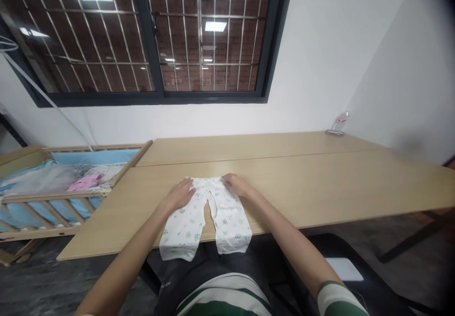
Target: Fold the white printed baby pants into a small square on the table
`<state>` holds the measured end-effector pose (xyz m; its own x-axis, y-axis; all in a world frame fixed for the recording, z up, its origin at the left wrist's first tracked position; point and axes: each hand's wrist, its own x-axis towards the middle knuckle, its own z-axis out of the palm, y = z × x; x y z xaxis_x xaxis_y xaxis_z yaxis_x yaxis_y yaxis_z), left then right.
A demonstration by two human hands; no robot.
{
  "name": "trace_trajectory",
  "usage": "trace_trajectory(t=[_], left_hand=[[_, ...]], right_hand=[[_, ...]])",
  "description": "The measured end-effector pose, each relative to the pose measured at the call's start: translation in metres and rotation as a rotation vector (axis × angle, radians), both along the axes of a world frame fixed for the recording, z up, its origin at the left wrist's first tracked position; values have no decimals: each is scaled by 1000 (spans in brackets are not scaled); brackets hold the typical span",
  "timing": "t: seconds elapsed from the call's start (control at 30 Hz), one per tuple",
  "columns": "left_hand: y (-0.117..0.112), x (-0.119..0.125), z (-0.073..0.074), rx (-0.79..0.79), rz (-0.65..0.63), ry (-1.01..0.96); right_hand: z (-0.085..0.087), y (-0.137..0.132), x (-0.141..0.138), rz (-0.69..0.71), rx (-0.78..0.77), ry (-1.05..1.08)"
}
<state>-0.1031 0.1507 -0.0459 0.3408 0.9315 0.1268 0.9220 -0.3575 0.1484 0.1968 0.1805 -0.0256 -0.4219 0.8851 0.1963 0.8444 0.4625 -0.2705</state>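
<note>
A pair of white baby pants (227,214) with small green prints lies spread on the light wooden table (302,183). The waistband points away from me, and both leg ends hang over the near edge. My left hand (180,194) rests flat on the waist's left side, fingers apart. At the opposite corner of the waist, my right hand (236,185) has its fingers bent together on the cloth; its fingertips are partly hidden.
A wooden crib (50,196) with blue lining and pink and white cloths stands to the left. A clear bottle (340,122) is at the table's far right, by the wall. A black chair (330,245) holding a white flat item (344,269) is at my right.
</note>
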Motion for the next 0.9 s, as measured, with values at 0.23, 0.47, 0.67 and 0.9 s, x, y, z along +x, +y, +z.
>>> trace_trajectory(t=[0.23,0.47,0.67,0.9], left_hand=[[17,7,-15,-39,30,45],[47,21,2,12,93,53],[38,41,37,82,89,47],[-80,125,51,94,-176,2]], right_hand=[[-12,15,-2,23,-22,-91],[-17,55,-11,-42,-56,-16],[-21,71,-8,-135,-95,230],[-16,88,-4,-309,-152,600]])
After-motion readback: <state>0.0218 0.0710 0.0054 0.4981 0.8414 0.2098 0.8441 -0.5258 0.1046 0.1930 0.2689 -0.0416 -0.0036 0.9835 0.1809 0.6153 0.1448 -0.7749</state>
